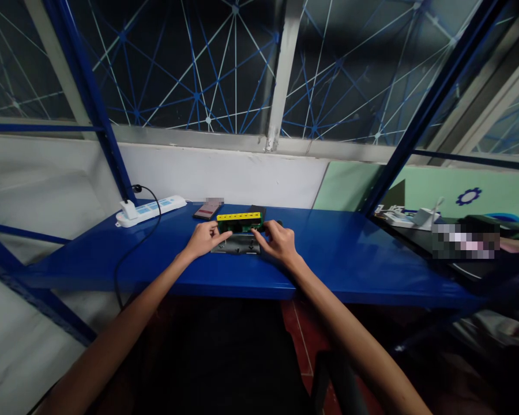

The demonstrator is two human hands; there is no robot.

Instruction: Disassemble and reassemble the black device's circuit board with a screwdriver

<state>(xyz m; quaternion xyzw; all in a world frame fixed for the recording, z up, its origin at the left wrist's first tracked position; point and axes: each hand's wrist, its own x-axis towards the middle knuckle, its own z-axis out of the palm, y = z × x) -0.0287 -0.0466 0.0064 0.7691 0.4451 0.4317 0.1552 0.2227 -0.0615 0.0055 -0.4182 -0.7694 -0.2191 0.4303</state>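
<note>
Both hands hold a green circuit board [241, 226] with a yellow strip along its top edge, tilted up toward me. My left hand [204, 237] grips its left end between thumb and fingers. At the right end, my right hand [278, 238] pinches it the same way, thumb on the near face. Just below the board lies a dark grey casing [237, 245] on the blue table [328, 253]; whether the two touch, I cannot tell. A small dark flat item [258, 210] lies behind the board, mostly hidden.
A white power strip [166, 206] with a plugged-in adapter stands at the back left; its black cable [132, 253] hangs over the front edge. A phone [208, 208] lies near the wall. Blue uprights frame the table. At right, another person's hand shows beside dark equipment.
</note>
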